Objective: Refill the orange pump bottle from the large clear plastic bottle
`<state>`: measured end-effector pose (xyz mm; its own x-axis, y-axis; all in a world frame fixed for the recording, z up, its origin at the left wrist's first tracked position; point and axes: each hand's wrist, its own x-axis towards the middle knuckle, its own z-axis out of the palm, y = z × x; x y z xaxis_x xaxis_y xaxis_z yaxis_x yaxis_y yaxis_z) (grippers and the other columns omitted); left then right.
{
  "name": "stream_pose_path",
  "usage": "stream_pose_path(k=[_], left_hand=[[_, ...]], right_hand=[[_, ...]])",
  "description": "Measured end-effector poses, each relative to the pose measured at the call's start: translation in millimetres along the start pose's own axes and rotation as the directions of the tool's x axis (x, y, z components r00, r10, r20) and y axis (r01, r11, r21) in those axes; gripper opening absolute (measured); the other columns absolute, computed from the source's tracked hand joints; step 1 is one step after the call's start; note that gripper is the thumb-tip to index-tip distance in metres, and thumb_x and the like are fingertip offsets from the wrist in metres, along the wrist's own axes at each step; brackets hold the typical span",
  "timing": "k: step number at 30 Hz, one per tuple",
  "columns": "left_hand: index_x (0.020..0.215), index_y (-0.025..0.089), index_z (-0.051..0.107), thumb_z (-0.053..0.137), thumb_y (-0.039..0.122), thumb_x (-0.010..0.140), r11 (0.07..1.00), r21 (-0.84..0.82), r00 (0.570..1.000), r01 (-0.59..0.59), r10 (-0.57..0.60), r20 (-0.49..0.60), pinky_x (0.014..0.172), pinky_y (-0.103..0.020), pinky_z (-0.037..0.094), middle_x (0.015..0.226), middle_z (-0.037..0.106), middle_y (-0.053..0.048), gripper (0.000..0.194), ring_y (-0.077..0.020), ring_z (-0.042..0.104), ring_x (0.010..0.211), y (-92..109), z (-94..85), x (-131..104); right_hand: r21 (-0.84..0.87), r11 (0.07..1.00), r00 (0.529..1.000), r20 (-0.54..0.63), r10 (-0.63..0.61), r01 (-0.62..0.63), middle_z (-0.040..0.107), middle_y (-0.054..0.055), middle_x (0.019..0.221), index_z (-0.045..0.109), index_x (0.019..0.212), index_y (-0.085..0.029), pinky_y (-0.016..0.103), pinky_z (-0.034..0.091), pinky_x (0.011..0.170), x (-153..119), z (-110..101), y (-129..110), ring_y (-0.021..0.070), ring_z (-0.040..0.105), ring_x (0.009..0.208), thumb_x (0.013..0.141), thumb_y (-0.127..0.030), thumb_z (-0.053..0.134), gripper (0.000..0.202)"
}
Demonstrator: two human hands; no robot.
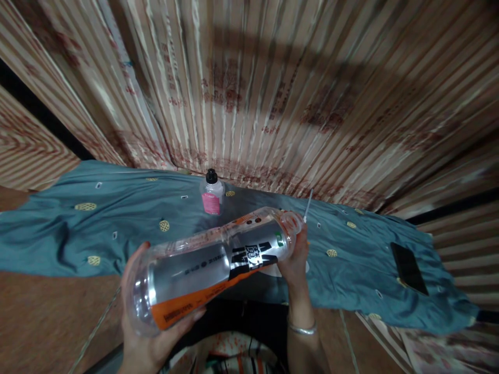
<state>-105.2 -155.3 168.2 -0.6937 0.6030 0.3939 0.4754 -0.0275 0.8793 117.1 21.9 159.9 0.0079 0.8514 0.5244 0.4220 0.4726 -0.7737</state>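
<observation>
A large clear plastic bottle (218, 262) with a silver and orange label lies tilted across the view, its neck toward the right and slightly up. Around its base is my left hand (148, 343), closed on it. My right hand (295, 264) grips the neck end, with some fingers hidden behind the bottle. A thin pale stick (309, 205) sticks up beside the fingers of my right hand; whether they hold it I cannot tell. Partly covered by the bottle and right hand, a whitish round thing (270, 270) shows on the table cloth.
Farther back on the teal patterned cloth (136, 218) stands a small clear bottle (212, 195) with a black cap and pink label. A dark flat phone-like object (409, 267) lies at the right. Pleated patterned curtains (249, 104) hang close behind the table.
</observation>
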Motion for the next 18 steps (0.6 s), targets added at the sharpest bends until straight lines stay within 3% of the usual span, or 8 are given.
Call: stream_pose_path(k=[4, 9, 13, 18], left_hand=[[0.16, 0.035, 0.064, 0.096, 0.074, 0.052, 0.993, 0.059, 0.992, -0.104, 0.108, -0.071, 0.114, -0.067, 0.062, 0.149, 0.07, -0.012, 0.119, -0.0442, 0.074, 0.121, 2.1, -5.2, 7.4], [0.166, 0.044, 0.055, 0.102, 0.06, 0.052, 0.97, 0.084, 0.973, -0.228, 0.224, 0.054, 0.11, -0.062, 0.065, 0.155, 0.067, -0.007, 0.125, -0.0425, 0.072, 0.127, -11.5, -16.7, 12.1], [0.165, 0.046, 0.056, 0.1, 0.057, 0.057, 0.971, 0.078, 0.974, -0.226, 0.222, 0.053, 0.117, -0.064, 0.061, 0.159, 0.065, -0.005, 0.117, -0.0434, 0.07, 0.132, -17.6, -18.1, 11.7], [0.162, 0.047, 0.058, 0.1, 0.063, 0.053, 0.984, 0.067, 0.986, -0.165, 0.163, 0.03, 0.118, -0.067, 0.059, 0.155, 0.067, -0.005, 0.118, -0.0447, 0.07, 0.131, -7.9, -12.8, 11.9]], right_hand=[[0.01, 1.0, 1.0, 0.019, 0.011, -0.011, 0.074, 0.017, 0.134, 0.058, 0.144, -0.021, 0.056, 0.062, 0.107, 0.1, -1.9, -2.4, 0.0361, 0.077, 0.123, 0.095, -0.052, 0.071, 0.06], [0.022, 0.999, 0.999, 0.019, 0.04, -0.04, 0.077, 0.014, 0.128, 0.058, 0.144, -0.023, 0.055, 0.065, 0.102, -0.4, -1.2, -2.1, 0.0337, 0.079, 0.115, 0.094, -0.054, 0.072, 0.061], [0.066, 0.997, 0.999, -0.019, 0.049, -0.048, 0.076, 0.016, 0.131, 0.059, 0.145, -0.022, 0.061, 0.064, 0.104, -0.7, 0.5, 1.7, 0.0364, 0.077, 0.119, 0.092, -0.054, 0.075, 0.064], [0.066, 0.996, 0.999, 0.011, 0.054, -0.054, 0.073, 0.015, 0.138, 0.061, 0.147, -0.024, 0.063, 0.058, 0.112, -2.2, -1.6, 6.1, 0.0387, 0.072, 0.13, 0.091, -0.053, 0.078, 0.065]])
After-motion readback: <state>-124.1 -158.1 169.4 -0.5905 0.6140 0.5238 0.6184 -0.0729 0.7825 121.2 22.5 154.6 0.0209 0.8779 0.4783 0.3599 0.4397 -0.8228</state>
